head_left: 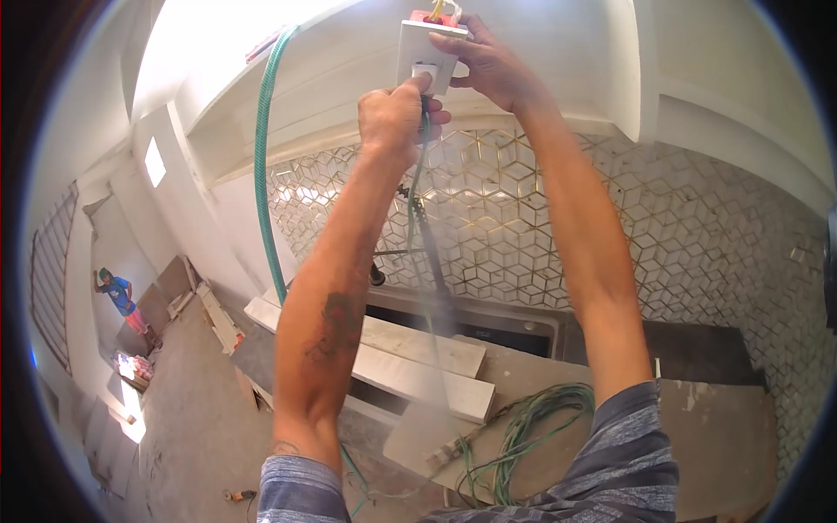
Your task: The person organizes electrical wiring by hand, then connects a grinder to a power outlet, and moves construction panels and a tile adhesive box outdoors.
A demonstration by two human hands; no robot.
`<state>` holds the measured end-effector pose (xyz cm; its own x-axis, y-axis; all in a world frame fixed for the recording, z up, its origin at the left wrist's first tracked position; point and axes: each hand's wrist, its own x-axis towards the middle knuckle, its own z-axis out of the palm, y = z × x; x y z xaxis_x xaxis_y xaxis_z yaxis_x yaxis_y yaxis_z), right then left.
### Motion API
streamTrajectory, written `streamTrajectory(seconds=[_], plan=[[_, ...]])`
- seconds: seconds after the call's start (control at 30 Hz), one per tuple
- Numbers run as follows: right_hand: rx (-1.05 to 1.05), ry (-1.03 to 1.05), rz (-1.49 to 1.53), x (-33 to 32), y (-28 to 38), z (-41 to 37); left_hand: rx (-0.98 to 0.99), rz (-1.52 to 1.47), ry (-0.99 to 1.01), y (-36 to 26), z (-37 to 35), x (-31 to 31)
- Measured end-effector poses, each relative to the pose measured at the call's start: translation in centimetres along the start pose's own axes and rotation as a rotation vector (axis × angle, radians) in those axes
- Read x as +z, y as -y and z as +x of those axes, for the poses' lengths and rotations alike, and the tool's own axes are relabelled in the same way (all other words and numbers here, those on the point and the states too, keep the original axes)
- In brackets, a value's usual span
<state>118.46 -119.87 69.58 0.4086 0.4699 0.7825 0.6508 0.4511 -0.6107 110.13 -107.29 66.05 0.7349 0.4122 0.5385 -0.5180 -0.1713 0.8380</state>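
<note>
At the top of the head view, a white electrical socket plate (417, 48) with a red back box (425, 16) and loose wires (438, 9) hangs out in front of the wall. My right hand (493, 70) grips the plate by its right side, thumb on the front and fingers behind. My left hand (391, 120) is closed round a white plug (425, 71) pressed against the lower part of the plate. From that hand a thin green cable (417, 179) runs down. How deep the plug sits is hidden by my thumb.
A thick green hose (264, 157) hangs at the left. Below are a patterned tile wall (488, 200), a dark sink (506, 338), white boards (418, 379) and a coiled green cable (523, 427). Another person (118, 295) stands far left; a power tool (237, 495) lies on the floor.
</note>
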Motion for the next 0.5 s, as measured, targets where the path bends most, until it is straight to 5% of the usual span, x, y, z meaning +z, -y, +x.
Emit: streamTrajectory(seconds=[0.5], plan=[[-0.226,-0.163,-0.061,-0.5,-1.1,-0.2,-0.106,-0.275,0.177,-0.3,1.4,2.5]])
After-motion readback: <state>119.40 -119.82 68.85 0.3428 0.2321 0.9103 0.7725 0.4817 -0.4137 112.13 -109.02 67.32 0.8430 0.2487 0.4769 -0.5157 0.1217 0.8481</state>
